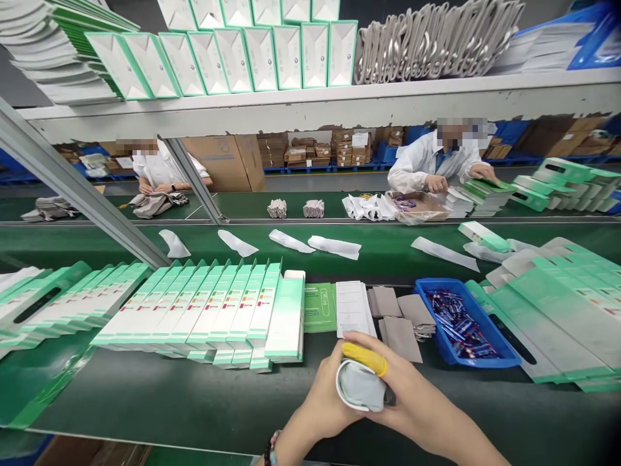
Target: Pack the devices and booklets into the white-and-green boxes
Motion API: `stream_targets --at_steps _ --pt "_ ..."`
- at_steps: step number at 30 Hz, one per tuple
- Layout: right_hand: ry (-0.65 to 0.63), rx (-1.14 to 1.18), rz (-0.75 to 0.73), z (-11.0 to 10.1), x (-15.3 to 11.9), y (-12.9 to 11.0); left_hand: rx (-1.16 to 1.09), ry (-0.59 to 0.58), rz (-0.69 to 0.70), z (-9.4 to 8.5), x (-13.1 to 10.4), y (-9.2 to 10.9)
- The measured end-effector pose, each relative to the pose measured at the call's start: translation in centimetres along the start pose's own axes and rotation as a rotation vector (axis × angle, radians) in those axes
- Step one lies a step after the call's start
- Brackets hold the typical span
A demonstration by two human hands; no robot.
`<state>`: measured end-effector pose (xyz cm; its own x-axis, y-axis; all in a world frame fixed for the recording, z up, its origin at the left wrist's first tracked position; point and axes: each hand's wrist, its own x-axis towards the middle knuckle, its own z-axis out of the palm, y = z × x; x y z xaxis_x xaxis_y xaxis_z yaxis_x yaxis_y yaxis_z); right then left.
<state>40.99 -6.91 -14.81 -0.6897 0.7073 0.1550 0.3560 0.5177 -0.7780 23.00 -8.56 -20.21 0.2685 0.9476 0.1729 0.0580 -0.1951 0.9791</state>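
Observation:
A grey rolled bundle in a white wrap (pixel 361 386) is held end-on between my two hands, low in the middle of the view. My left hand (pixel 324 395) closes round its left side, a beaded bracelet on the wrist. From the other side my right hand (pixel 405 395) grips it, with a yellow finger cot (pixel 363 358) on one finger across the top. A dark piece shows at the bundle's right edge; what lies inside is hidden. Just beyond the hands lie white printed leaflets (pixel 353 304), green booklets (pixel 320 307) and folded grey pouches (pixel 400 338).
A blue tray (pixel 424 323) of batteries stands to the right, beside flat green-white cartons (pixel 557 310). Rows of cartons (pixel 194 310) lean at left. White pouches (pixel 334 246) lie along the green belt. Two co-workers sit beyond, under a loaded overhead shelf (pixel 291 107).

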Motion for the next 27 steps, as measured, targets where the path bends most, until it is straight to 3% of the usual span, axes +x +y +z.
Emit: stream_targets --at_steps 3,7,11,15,22,25,27 --pt "0.078 -0.138 -0.035 -0.6 0.1 -0.1 -0.026 0.068 0.010 0.8 0.2 -0.8" --pt "0.294 -0.251 -0.350 -0.4 0.3 -0.3 0.027 0.092 -0.002 1.2 0.0 -1.0" --pt "0.368 -0.487 -0.542 1.0 0.0 0.0 0.101 0.073 -0.024 1.0 -0.2 -1.0" --pt "0.399 -0.759 -0.513 2.7 -0.7 0.8 0.095 0.066 -0.032 0.9 -0.3 -1.0" --pt "0.432 -0.796 -0.451 5.1 -0.5 0.5 0.090 0.053 -0.002 1.1 -0.6 -2.1" --pt "0.395 -0.711 -0.458 4.0 -1.0 0.4 0.059 0.049 -0.010 1.1 -0.9 -2.6" --pt "0.460 -0.672 -0.461 1.3 -2.1 1.7 0.055 0.043 -0.048 1.0 -1.1 -2.8"
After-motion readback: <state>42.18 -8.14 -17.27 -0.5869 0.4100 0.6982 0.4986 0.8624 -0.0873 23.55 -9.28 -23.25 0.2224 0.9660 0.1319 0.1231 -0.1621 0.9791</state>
